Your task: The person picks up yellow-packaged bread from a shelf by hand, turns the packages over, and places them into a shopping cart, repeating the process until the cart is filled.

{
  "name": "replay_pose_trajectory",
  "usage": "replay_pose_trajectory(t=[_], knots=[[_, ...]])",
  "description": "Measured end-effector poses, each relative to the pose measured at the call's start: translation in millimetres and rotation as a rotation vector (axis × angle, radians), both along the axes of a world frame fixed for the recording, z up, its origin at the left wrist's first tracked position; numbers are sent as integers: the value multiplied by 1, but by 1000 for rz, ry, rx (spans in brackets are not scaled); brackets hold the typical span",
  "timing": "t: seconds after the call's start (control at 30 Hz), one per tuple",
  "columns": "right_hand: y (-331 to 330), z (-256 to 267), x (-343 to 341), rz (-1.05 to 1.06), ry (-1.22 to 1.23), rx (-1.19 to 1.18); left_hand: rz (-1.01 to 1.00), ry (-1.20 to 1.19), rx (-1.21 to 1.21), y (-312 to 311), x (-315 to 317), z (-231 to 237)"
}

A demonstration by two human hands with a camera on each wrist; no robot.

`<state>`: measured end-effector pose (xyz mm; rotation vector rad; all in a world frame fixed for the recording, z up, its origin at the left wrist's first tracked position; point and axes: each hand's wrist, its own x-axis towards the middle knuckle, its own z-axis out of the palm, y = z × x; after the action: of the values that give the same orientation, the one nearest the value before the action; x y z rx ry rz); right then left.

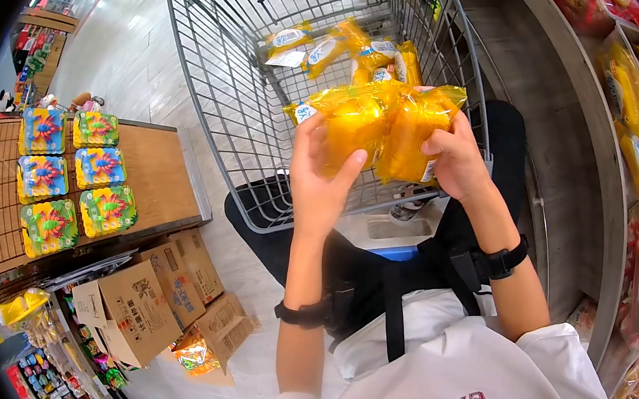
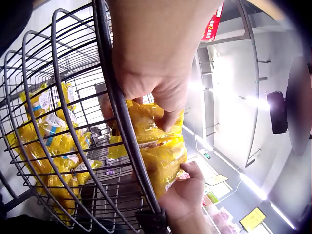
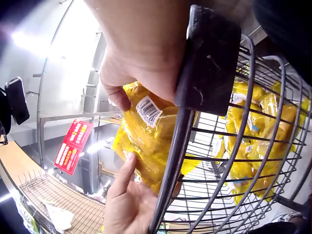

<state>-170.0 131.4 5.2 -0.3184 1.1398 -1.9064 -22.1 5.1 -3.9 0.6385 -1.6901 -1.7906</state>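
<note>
Yellow plastic-wrapped packets (image 1: 354,128), two side by side, are held up over the near end of a wire shopping cart (image 2: 116,95). Of the hands, the left (image 1: 315,179) grips one packet at its outer side, thumb across the front and fingers partly spread, while the right (image 1: 464,157) holds the other, thumb bent over its edge; most fingertips of both are hidden behind the wrappers. Glare on the film makes the contents hard to make out. Right wrist view shows a barcode label (image 3: 148,111) plainly on the right-hand packet, where the head view gives only a small, unreadable white patch. Both wrist views have the cart's dark rim crossing in front of the packets, hiding part of them. More yellow packets (image 1: 410,63) lie heaped inside the basket, overlapping too much to count surely, the nearer ones partly covered by the held pair. Close along the cart's right runs a shelf unit (image 1: 583,128) with similar packets, cut off by the lens's dark border. Open pale floor (image 1: 123,16) stretches along the left, as far as a wooden worktop (image 1: 160,164) bearing six blue and green packs (image 1: 43,177); cardboard boxes (image 1: 142,313) stand beside it. A red sign (image 3: 74,147) hangs beyond, blurred.
</note>
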Motion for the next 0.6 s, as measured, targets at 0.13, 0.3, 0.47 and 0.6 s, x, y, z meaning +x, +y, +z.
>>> replay_pose_trajectory(t=[0.13, 0.3, 0.47, 0.6], knots=[[-1, 1, 1, 8, 20, -24, 22, 11, 21, -3, 3, -2], [-4, 5, 3, -132, 663, 234, 113, -191, -308, 0, 2, -4], [45, 125, -56, -389, 1223, 429, 230, -57, -66, 10, -1, 10], [119, 193, -165, -539, 1508, 768, 147, -46, -37, 3, 3, -2]])
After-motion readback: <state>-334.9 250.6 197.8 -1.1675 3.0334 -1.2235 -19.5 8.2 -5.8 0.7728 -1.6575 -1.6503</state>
